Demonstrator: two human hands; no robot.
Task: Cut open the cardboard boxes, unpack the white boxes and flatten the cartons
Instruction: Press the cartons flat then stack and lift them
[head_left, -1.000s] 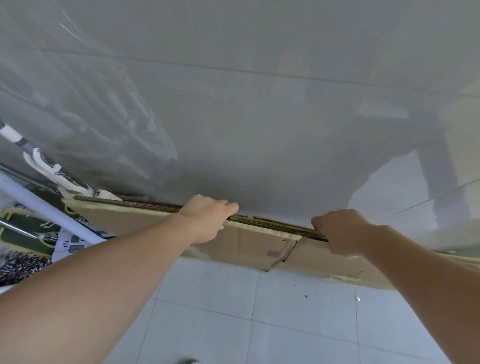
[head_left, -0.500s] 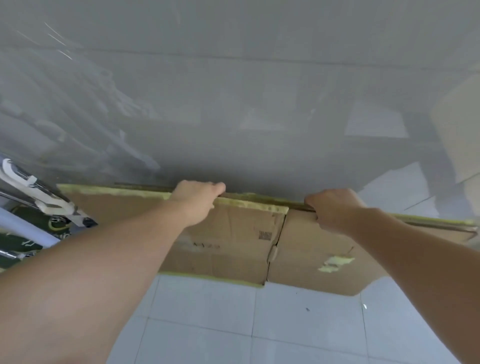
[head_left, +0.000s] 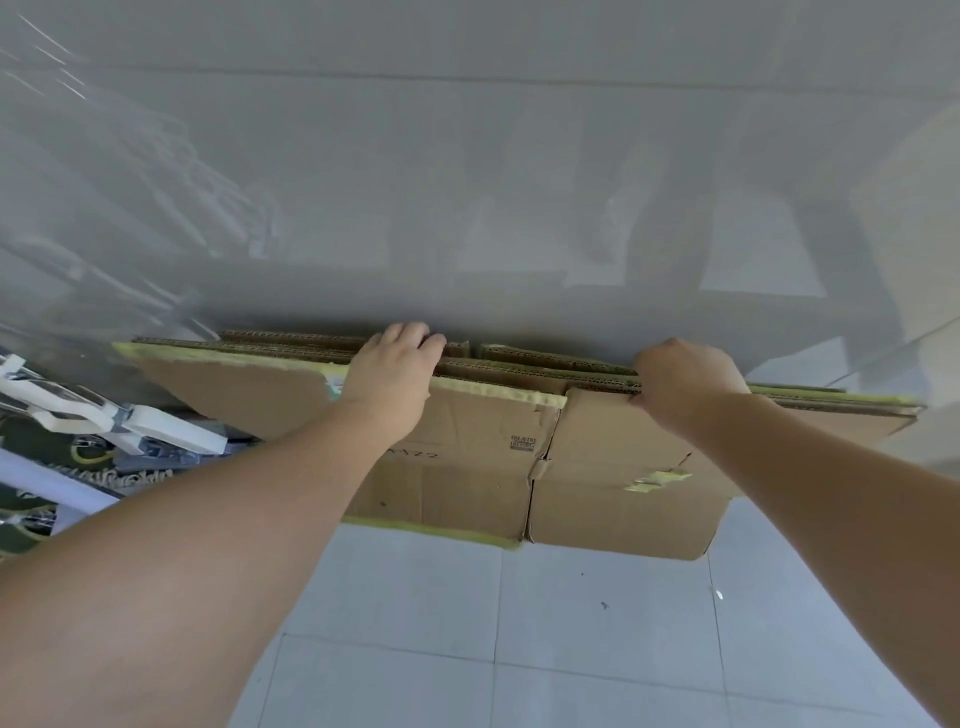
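The fingers of my left hand (head_left: 396, 378) are curled together over the top edge of the flattened cartons (head_left: 467, 457), so the fingertips go behind the edge and I cannot see them; the back of the hand faces me. My right hand (head_left: 684, 385) grips the same top edge further to the right: its fingers are bent and pressed together over the corrugated edge, and the thumb tip touches the front face just under the edge. Both hands hold the stack upright. The cartons are several brown layers standing one behind another, and their wavy cut edges show between my two hands. They stand close to the glossy grey wall (head_left: 493, 182) behind them; whether they touch it I cannot tell. The lower edge of the stack is above the white floor tiles (head_left: 519, 623), but if it rests on them I cannot say. Yellow-green tape (head_left: 498, 394) runs along the top edge of the front carton, and another strip runs along the bottom edge. On the front face there is a small printed code (head_left: 522, 442) and a torn piece of the same tape at the right. At the left, beside the cartons, I see a white frame (head_left: 130, 418) and some dark green things behind it, which are too unclear to name.
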